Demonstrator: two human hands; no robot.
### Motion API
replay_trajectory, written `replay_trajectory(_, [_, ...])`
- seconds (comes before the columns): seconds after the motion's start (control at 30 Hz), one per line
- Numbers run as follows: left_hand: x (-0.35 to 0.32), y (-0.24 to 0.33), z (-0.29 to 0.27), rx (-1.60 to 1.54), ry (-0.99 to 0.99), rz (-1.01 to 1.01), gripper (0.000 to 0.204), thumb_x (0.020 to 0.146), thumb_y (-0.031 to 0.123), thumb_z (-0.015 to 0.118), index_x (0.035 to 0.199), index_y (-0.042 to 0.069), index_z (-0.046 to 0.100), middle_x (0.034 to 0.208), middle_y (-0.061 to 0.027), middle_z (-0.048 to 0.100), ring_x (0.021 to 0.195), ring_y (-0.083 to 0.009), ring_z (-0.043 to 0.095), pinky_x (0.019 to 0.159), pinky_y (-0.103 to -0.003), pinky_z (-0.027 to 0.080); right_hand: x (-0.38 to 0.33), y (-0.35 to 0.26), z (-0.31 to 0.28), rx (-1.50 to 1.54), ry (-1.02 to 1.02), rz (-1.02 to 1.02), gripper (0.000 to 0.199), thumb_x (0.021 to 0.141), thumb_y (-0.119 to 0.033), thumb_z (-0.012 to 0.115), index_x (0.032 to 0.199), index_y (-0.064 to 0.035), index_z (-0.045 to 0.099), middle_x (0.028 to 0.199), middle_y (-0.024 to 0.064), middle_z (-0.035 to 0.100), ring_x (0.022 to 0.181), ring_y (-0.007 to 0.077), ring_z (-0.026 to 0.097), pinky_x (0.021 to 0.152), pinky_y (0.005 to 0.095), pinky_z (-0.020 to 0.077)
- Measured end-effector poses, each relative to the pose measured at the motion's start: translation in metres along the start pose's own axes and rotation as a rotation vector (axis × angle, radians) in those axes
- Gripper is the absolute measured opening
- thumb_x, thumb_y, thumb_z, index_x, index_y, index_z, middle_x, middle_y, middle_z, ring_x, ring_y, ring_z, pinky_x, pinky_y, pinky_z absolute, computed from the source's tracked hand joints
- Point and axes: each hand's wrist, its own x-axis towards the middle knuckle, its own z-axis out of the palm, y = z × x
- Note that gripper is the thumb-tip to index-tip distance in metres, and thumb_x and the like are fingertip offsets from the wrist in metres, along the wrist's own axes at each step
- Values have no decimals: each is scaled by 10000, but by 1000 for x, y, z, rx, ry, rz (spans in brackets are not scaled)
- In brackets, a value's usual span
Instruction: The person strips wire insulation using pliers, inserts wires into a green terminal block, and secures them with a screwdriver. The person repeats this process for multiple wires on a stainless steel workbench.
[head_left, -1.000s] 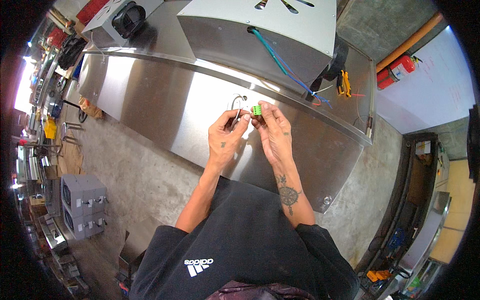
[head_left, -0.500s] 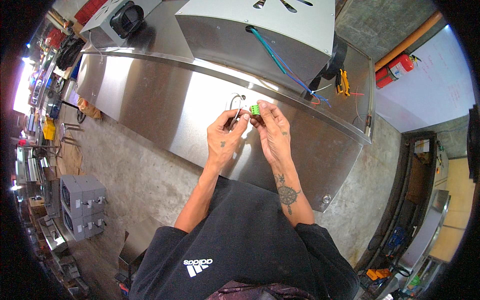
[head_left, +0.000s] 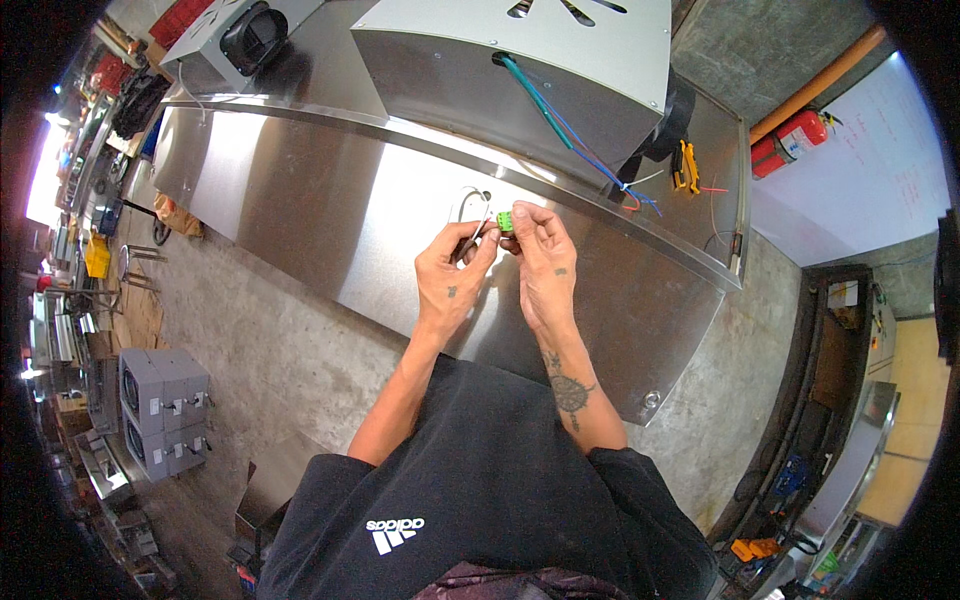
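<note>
My right hand (head_left: 538,258) pinches a small green plug connector (head_left: 505,220) between thumb and fingers. My left hand (head_left: 455,272) holds a thin white cable (head_left: 462,200) close to the connector, fingertips nearly touching the right hand. The cable loops up to a small round hole (head_left: 486,196) in the front of a long stainless steel cabinet (head_left: 330,190). Both hands are raised in front of that panel.
A grey metal box (head_left: 520,70) with green and blue wires (head_left: 560,125) sits on the cabinet top, with a yellow tool (head_left: 684,167) beside it. A red fire extinguisher (head_left: 795,137) stands at the far right. Grey boxes (head_left: 160,410) are stacked on the concrete floor at left.
</note>
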Motion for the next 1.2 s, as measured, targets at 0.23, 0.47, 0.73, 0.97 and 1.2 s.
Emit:
replay_trajectory(0.23, [1, -8, 0, 49, 23, 103, 161, 1010, 74, 775, 1141, -20, 764, 899, 25, 694, 785, -21, 561, 670, -196, 439, 1, 8, 4, 10, 35, -31, 283, 1068, -218, 725, 1236, -5, 645, 1080, 64, 717, 947, 105, 659, 843, 277, 527])
replay_trajectory(0.47, [4, -3, -2, 86, 31, 110, 135, 1012, 69, 771, 1102, -32, 770, 915, 12, 717, 803, -24, 587, 691, -204, 472, 2, 4, 3, 4, -8, -39, 294, 1052, -226, 750, 1200, 5, 646, 1062, 65, 700, 950, 109, 656, 844, 272, 545])
replay_trajectory(0.73, [2, 4, 4, -83, 19, 26, 210, 1033, 78, 746, 1211, -30, 714, 1006, -17, 729, 880, -45, 627, 765, -212, 523, 2, 1, 5, 34, 1, -28, 306, 1050, -222, 751, 1204, 14, 634, 1054, 80, 705, 932, 112, 661, 844, 276, 545])
replay_trajectory(0.97, [2, -2, -1, -16, 5, 2, 211, 1034, 83, 742, 1210, -31, 726, 1003, -31, 748, 875, -48, 636, 753, -213, 519, 2, 3, 2, 17, -28, -32, 278, 1055, -215, 743, 1200, -5, 635, 1087, 95, 722, 946, 121, 679, 860, 287, 548])
replay_trajectory(1.2, [4, -1, 0, -32, 26, -51, 198, 1031, 83, 747, 1196, -27, 751, 984, -22, 753, 877, -45, 644, 762, -211, 524, 3, 6, 5, 14, -10, -42, 278, 1058, -215, 740, 1195, -6, 618, 1057, 90, 725, 939, 115, 677, 860, 290, 548])
